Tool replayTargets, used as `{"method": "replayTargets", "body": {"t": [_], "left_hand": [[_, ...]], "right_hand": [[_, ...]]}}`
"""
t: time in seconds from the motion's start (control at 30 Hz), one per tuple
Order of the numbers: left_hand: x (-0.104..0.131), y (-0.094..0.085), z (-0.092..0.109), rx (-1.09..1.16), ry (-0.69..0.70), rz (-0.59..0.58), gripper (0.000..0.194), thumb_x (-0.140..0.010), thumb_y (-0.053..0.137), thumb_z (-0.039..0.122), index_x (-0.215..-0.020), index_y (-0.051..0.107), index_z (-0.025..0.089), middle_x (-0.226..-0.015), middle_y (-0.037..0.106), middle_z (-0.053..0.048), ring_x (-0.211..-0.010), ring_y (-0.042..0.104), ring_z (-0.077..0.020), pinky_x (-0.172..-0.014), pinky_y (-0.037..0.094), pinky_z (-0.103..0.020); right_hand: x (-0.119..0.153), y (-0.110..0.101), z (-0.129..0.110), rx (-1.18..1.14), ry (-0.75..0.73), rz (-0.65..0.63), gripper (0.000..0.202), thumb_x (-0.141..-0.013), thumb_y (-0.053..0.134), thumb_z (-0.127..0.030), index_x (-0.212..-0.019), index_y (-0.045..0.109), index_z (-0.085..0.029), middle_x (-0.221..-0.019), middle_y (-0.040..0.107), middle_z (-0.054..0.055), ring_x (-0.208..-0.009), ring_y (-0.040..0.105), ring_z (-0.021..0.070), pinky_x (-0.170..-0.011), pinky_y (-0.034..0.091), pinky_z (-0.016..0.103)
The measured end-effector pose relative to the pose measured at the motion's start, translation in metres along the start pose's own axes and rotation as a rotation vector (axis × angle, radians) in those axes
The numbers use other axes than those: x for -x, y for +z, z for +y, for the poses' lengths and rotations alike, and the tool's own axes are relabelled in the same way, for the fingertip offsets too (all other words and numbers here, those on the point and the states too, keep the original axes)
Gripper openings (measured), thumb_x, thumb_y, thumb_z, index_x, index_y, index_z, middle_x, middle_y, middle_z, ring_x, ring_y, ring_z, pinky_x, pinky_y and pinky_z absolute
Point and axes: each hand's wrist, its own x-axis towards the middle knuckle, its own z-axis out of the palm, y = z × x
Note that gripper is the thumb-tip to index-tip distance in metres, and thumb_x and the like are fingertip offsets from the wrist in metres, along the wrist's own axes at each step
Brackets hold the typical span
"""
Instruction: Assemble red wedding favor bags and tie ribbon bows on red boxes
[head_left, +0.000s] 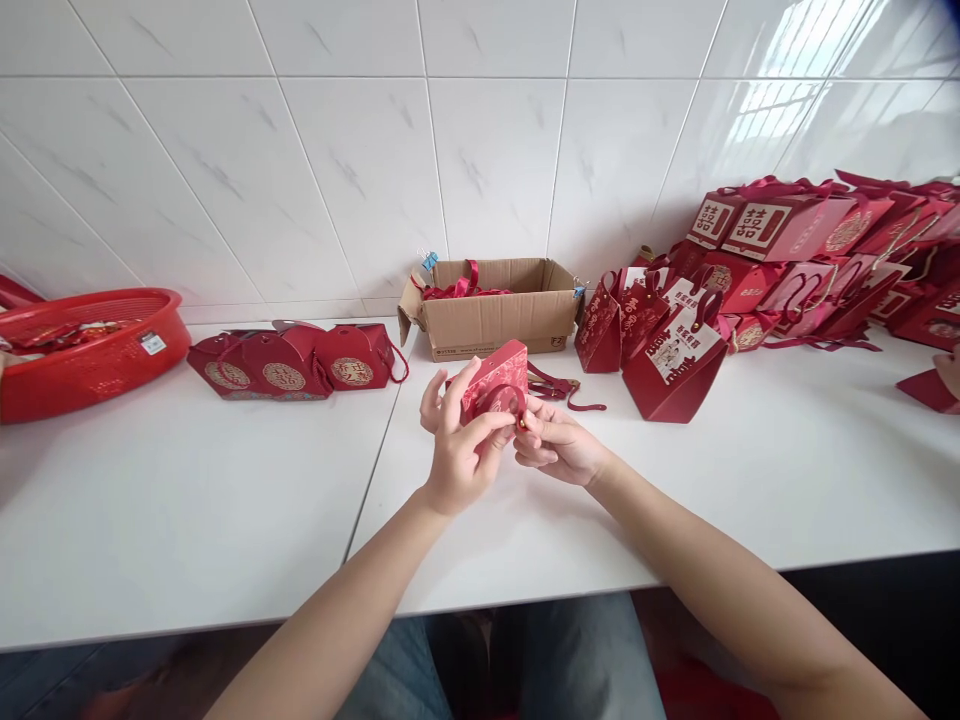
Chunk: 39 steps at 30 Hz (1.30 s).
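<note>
A small red patterned gift box is held up above the white table, in front of the cardboard box. My left hand grips it from the left, fingers around its side and thumb near the round tab on its front. My right hand pinches a red strap with a small gold-coloured stud at the box's lower right. Both hands' fingertips meet there. Behind my right hand, loose dark red straps lie on the table.
An open cardboard box with red ribbon stands by the wall. Red boxes are left of it, beyond them a red basket. Finished-looking triangular boxes and stacked gift boxes fill the right. Another person's hands show at both edges.
</note>
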Motion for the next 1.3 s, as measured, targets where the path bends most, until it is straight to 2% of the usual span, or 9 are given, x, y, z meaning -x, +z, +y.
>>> {"method": "replayTargets", "body": {"t": [0.07,0.17,0.27,0.43,0.6,0.93,1.13,1.3], "left_hand": [[-0.002,-0.002,0.0,-0.023,-0.003,0.027,0.012,-0.083,0.059,0.019,-0.075,0.068,0.022,-0.146,0.039,-0.003,-0.136,0.025,-0.0295,-0.11,0.024,-0.053],[-0.004,-0.003,0.0,-0.059,-0.02,0.057,0.011,-0.081,0.06,0.021,-0.073,0.067,0.021,-0.14,0.045,-0.007,-0.132,0.03,-0.0309,-0.108,0.025,-0.053],[-0.003,-0.001,-0.001,-0.113,-0.031,0.079,0.011,-0.08,0.062,0.023,-0.07,0.067,0.022,-0.133,0.051,-0.008,-0.13,0.032,-0.0318,-0.105,0.027,-0.052],[-0.001,0.003,-0.004,-0.199,0.028,0.128,0.004,-0.077,0.067,0.024,-0.073,0.068,0.023,-0.124,0.057,-0.007,-0.124,0.036,-0.0308,-0.1,0.032,-0.048],[-0.001,0.003,-0.006,-0.213,0.062,0.155,0.004,-0.075,0.069,0.025,-0.073,0.067,0.023,-0.121,0.058,-0.008,-0.12,0.039,-0.0308,-0.098,0.035,-0.047],[-0.002,0.001,-0.004,-0.162,0.091,0.116,0.002,-0.077,0.069,0.023,-0.076,0.068,0.021,-0.12,0.059,-0.011,-0.115,0.044,-0.0296,-0.094,0.039,-0.046],[-0.001,0.003,-0.004,-0.152,0.112,0.119,0.004,-0.076,0.071,0.023,-0.073,0.068,0.022,-0.117,0.061,-0.009,-0.116,0.044,-0.0286,-0.094,0.039,-0.044],[0.0,0.004,-0.002,-0.159,0.107,0.113,0.007,-0.079,0.067,0.024,-0.073,0.068,0.023,-0.121,0.06,-0.008,-0.117,0.044,-0.0275,-0.094,0.04,-0.043]], "right_hand": [[0.0,0.004,-0.001,0.083,-0.041,0.11,0.03,-0.08,0.069,-0.041,-0.081,0.047,-0.02,-0.057,0.044,-0.009,-0.042,0.025,0.0015,-0.044,0.016,0.019],[0.0,0.012,-0.001,0.265,-0.206,0.365,0.035,-0.075,0.074,-0.038,-0.073,0.045,-0.019,-0.06,0.047,-0.007,-0.047,0.036,0.0033,-0.045,0.026,0.018],[0.0,0.016,0.001,0.474,-0.34,0.526,0.029,-0.073,0.075,-0.037,-0.072,0.053,-0.018,-0.067,0.055,-0.003,-0.055,0.05,0.0066,-0.05,0.039,0.021],[0.001,0.013,0.006,0.59,-0.371,0.523,0.022,-0.074,0.074,-0.037,-0.08,0.066,-0.017,-0.074,0.066,0.003,-0.067,0.063,0.0136,-0.06,0.051,0.027],[0.002,0.009,0.01,0.631,-0.428,0.499,0.025,-0.069,0.078,-0.035,-0.085,0.068,-0.019,-0.088,0.068,0.004,-0.08,0.065,0.0167,-0.071,0.058,0.033],[0.002,0.006,0.012,0.817,-0.541,0.525,0.012,-0.083,0.065,-0.032,-0.088,0.068,-0.021,-0.084,0.068,0.005,-0.077,0.064,0.016,-0.066,0.057,0.031],[0.0,0.004,0.017,0.998,-0.605,0.563,0.01,-0.089,0.055,-0.027,-0.087,0.062,-0.02,-0.082,0.064,0.004,-0.076,0.06,0.0147,-0.061,0.053,0.027],[-0.002,0.003,0.021,1.057,-0.644,0.541,0.009,-0.091,0.048,-0.024,-0.087,0.055,-0.021,-0.081,0.059,0.004,-0.074,0.055,0.0138,-0.06,0.05,0.027]]}}
